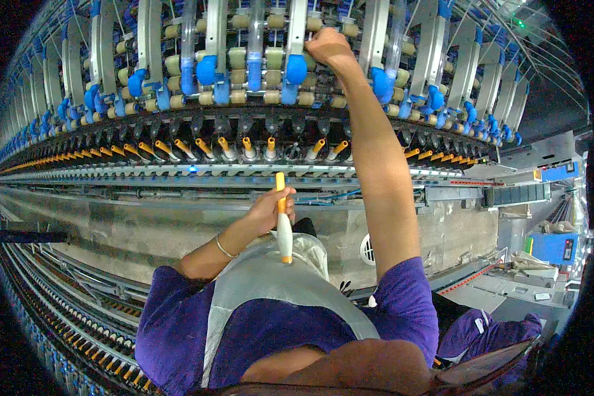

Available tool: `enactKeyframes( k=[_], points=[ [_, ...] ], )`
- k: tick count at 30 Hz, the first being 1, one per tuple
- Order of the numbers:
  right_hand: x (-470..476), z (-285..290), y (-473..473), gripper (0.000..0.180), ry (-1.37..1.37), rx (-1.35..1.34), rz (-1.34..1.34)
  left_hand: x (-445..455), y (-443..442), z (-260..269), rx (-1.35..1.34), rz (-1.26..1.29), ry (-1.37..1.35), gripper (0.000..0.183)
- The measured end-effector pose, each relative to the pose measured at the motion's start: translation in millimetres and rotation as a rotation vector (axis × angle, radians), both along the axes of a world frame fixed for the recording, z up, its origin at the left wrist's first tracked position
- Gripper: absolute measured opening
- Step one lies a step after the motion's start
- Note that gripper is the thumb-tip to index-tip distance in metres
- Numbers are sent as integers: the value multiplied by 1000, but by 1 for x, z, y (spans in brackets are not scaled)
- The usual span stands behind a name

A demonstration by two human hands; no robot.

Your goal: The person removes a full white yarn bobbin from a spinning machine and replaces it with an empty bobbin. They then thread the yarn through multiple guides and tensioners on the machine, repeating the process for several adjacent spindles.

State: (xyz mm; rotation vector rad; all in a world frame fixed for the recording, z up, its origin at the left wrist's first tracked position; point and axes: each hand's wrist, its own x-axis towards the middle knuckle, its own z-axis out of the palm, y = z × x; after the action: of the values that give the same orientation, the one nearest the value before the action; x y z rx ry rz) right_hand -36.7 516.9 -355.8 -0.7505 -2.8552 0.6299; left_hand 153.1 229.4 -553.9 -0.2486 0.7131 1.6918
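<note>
In my left hand [272, 210] is an orange bobbin tube [285, 242] partly wound with white yarn, held upright before my apron. My right arm is stretched up to the ring spinning frame [227, 123]. The right hand [328, 45] is at the drafting rollers, between two grey pressure arms, with its fingers curled; whether they pinch anything is hidden. Below stands a row of orange bobbin tubes [271, 144] on spindles. One spindle [292, 151] in that row, just above my left hand, has no orange tube on it.
A metal rail [227, 172] runs along the front of the spindles. Behind me lies another spinning frame [79, 317]. At the lower right is a co-worker's purple sleeve [510, 331]. Blue machine units [552, 248] and grey cabinets stand at the right.
</note>
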Motion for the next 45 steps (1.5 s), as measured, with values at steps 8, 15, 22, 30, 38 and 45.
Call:
enactKeyframes(
  k=[8,15,22,30,38,45],
  points=[
    [126,-27,-58,21,882,171,284,7,-3,6,-116,-29,33,19],
    [295,-183,88,46,940,-312,-676,-4,20,13,-127,40,140,20],
    [319,-239,201,22,832,-398,-337,42,103,24,-60,-206,90,21],
    [528,-426,111,41,-774,-163,-175,52,127,18,-140,-175,120,20],
    [452,-324,132,44,376,-339,-179,72,158,22,-104,-168,153,13],
    [413,-187,37,59,474,-1651,141,74,254,108,141,-226,1095,28]
  ],
)
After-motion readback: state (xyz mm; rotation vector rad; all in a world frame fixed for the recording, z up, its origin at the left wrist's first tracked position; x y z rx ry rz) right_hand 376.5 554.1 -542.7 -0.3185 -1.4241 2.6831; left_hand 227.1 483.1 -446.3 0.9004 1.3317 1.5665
